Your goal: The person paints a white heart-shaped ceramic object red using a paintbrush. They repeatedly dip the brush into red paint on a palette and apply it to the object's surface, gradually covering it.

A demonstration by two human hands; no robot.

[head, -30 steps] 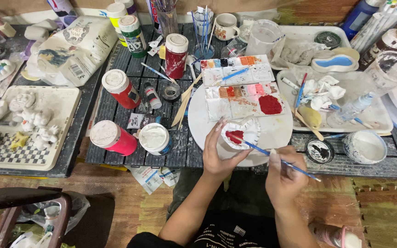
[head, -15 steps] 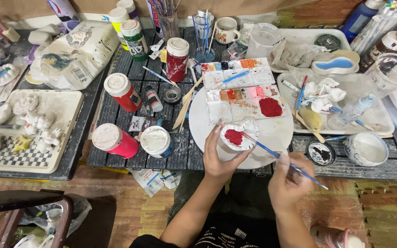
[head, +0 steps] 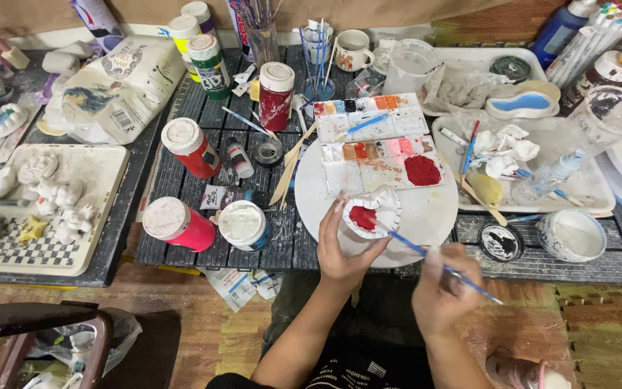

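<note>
My left hand [head: 343, 248] holds a small white heart-shaped ceramic dish [head: 373, 212] with a patch of red paint inside it. A thin blue-handled paintbrush [head: 433, 261] is gripped in my right hand [head: 442, 289], and its tip rests at the red patch in the dish. Both hands hover over the near edge of a round white turntable [head: 433, 216]. On the turntable lies a paint palette [head: 379, 148] with red, pink, orange and brown wells.
Red paint bottles [head: 190, 146] and an open white jar [head: 242, 224] stand left of the turntable on the dark slatted table. A tray of unpainted white figurines [head: 102, 173] sits far left. A tray with crumpled tissues [head: 502, 148] and a white cup [head: 571, 235] are at right.
The view has drifted slightly. My right hand has shifted the brush a little while its tip stays at the red patch; my left hand keeps the dish in the same spot.
</note>
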